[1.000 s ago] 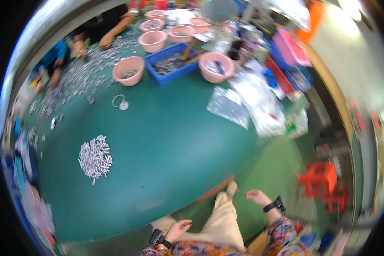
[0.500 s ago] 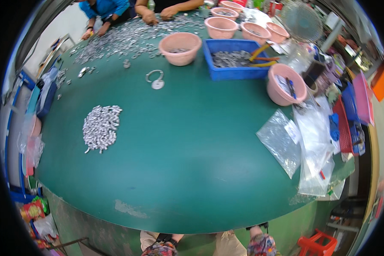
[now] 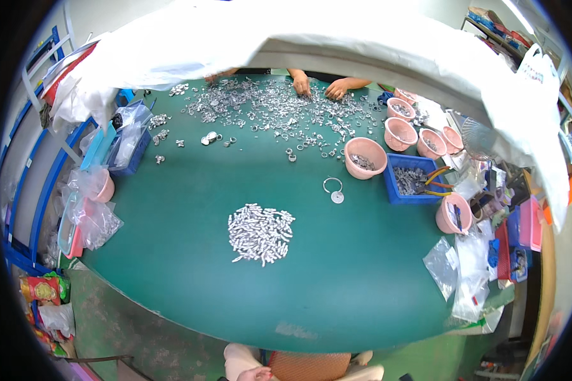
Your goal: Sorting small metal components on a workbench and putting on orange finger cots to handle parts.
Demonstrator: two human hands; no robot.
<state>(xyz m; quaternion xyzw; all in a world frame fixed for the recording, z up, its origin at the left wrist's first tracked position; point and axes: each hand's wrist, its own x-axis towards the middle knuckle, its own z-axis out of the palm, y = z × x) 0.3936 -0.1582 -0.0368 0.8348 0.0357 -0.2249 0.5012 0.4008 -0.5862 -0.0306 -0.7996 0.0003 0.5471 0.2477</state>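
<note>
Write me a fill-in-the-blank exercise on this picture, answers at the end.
In the picture, the silver pile lies to the ____ of the round disc.
The tray holding yellow-handled tools is coloured ____.
The person's left hand is ____ (touching / apart from) the pile.

Missing words: left; blue; apart from.

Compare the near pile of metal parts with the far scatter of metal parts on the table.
Layout: the near pile is one compact heap; the far scatter spreads wide, with bare gaps between pieces.
Shape: the near pile's pieces look short and elongated; the far scatter includes many ring-like ones.
Extent: the near pile covers much less surface than the far scatter.
Shared: both are small, silvery pieces on the green table.
</note>
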